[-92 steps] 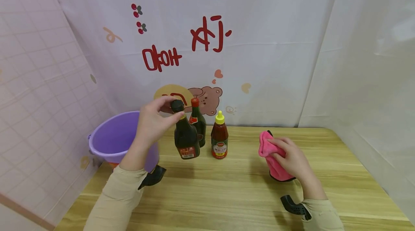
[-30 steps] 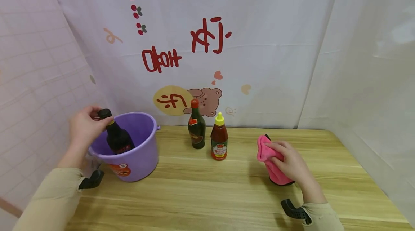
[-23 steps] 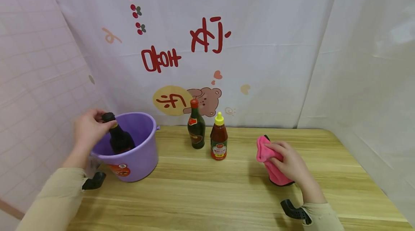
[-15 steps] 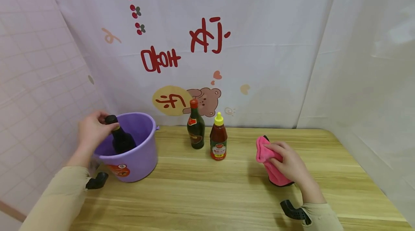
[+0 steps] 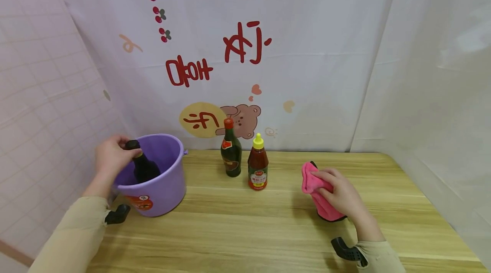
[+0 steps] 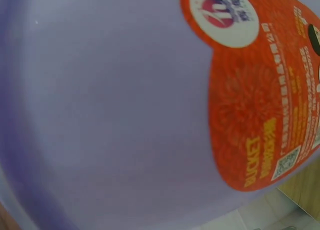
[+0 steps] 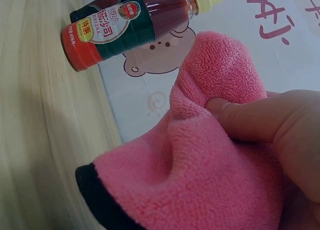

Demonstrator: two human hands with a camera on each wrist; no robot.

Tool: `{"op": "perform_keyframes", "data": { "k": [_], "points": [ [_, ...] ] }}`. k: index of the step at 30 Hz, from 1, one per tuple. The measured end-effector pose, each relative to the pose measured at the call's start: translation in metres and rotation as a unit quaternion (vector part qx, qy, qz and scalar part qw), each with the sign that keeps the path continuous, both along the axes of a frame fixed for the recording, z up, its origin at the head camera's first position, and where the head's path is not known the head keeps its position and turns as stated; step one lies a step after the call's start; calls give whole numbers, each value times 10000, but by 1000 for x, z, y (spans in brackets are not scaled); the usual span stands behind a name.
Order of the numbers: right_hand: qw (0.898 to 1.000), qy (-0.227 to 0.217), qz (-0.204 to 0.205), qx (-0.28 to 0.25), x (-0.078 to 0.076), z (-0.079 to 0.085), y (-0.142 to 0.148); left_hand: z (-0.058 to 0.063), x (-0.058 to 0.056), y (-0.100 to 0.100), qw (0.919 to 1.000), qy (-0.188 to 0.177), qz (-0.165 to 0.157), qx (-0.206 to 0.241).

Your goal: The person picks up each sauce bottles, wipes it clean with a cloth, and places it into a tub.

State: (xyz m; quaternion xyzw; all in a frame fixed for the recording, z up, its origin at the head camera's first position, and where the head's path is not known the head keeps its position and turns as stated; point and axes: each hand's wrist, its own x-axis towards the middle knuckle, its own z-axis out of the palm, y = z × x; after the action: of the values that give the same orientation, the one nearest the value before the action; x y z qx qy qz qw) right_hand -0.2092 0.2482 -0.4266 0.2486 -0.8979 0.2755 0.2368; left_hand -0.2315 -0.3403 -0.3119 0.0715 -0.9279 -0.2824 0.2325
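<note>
In the head view my left hand (image 5: 113,157) grips a dark bottle (image 5: 146,170) by its neck, just under the black cap. The bottle leans inside the purple bucket (image 5: 170,190), its lower part hidden by the bucket wall. The left wrist view is filled by the bucket's side and its orange label (image 6: 250,100). At the right of the table, my right hand (image 5: 343,192) pinches a pink cloth (image 5: 326,207) with black edging. The thumb presses into the cloth's folds in the right wrist view.
A green bottle with a red cap (image 5: 231,153) stands upright near the back edge of the wooden table (image 5: 230,239). Beside it is a ketchup bottle (image 5: 258,166) with a yellow nozzle. A printed white curtain (image 5: 314,73) hangs behind.
My left hand has carried the dark bottle from beside the green bottle leftward into the bucket, then lowered it and shifted slightly right. My right hand has kept the cloth in nearly the same place.
</note>
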Motion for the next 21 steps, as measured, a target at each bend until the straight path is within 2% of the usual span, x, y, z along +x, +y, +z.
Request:
{"op": "perform_keyframes", "data": {
  "k": [14, 21],
  "points": [
    [10000, -4, 36, -2, 0, 1, 0, -3, -2, -6, 9999, -92, 38, -2],
    [10000, -78, 19, 1, 0, 1, 0, -3, -3, -7, 9995, -291, -25, -99]
  ]
}}
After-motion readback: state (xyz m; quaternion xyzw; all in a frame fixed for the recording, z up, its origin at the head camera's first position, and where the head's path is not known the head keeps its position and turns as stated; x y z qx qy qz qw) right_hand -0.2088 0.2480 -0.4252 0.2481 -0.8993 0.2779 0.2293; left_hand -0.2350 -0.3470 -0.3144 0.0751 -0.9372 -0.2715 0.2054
